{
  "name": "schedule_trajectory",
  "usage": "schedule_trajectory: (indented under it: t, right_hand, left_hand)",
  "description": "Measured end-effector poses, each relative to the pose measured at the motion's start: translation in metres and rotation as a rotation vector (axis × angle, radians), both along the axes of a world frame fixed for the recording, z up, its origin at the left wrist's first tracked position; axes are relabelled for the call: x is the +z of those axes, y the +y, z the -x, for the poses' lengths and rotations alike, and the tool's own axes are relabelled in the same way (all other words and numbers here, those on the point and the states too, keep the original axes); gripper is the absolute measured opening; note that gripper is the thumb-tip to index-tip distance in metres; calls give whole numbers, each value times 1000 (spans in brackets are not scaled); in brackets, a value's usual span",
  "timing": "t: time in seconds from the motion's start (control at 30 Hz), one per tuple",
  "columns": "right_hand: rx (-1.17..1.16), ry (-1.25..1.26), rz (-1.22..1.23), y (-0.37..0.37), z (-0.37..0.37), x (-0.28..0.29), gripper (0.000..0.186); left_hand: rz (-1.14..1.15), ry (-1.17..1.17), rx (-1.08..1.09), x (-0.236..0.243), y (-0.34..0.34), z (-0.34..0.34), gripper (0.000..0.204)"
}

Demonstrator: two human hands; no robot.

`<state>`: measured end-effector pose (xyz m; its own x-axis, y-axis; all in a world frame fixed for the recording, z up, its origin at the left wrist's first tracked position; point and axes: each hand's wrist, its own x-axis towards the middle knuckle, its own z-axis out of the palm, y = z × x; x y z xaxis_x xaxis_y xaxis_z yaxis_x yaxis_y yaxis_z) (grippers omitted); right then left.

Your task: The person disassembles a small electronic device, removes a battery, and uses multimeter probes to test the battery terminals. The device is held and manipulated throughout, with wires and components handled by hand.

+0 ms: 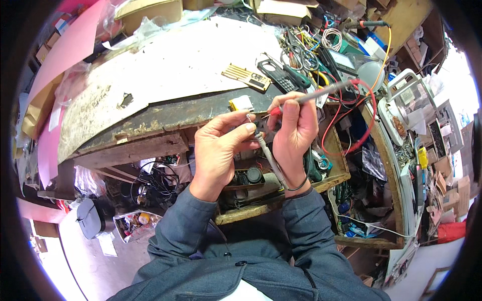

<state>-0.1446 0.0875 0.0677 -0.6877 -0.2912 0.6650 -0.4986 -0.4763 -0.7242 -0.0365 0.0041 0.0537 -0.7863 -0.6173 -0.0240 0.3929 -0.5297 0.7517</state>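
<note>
My left hand (217,150) is closed, with a small shiny metallic part (249,118) pinched between thumb and forefinger. A grey test probe (271,159) slants down from its other fingers toward my right wrist, trailing a thin dark lead. In my right hand (293,138), thumb and fingers grip a second, red-and-grey test probe (321,93), its red end toward the left hand. A red lead (374,118) loops from it on the right. Just beyond my fingertips, a small white-and-yellow block (242,104) rests at the bench edge.
Beyond lie a yellow slotted plate (246,77), a black phone shell with keypad (278,75) and a green-handled tool (297,77). A soldering iron (365,24) lies at back right. Below my hands, an open wooden drawer (251,213) holds parts; cluttered shelves flank it.
</note>
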Motion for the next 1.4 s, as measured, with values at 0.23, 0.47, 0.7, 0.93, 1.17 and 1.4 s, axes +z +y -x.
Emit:
schedule_trajectory:
  t: [0.23, 0.47, 0.7, 0.93, 1.17, 1.4]
  right_hand:
    - [57, -68, -60, -13, 6, 8, 20]
    - [64, -13, -82, -12, 5, 7, 15]
    - [43, 39, -104, -12, 5, 6, 14]
    - [3, 94, -155, -12, 6, 6, 14]
    - [-64, 213, -229, -8, 9, 5, 15]
    - [-31, 247, -232, -8, 9, 10, 14]
  left_hand:
    - [3, 14, -25, -6, 6, 6, 27]
    - [-4, -2, -21, -8, 7, 8, 25]
    - [-19, 3, -12, -4, 8, 8, 24]
    - [-12, 3, -10, -5, 7, 7, 25]
    - [-11, 13, -32, -8, 6, 6, 24]
    - [-38, 8, -28, -9, 9, 8, 26]
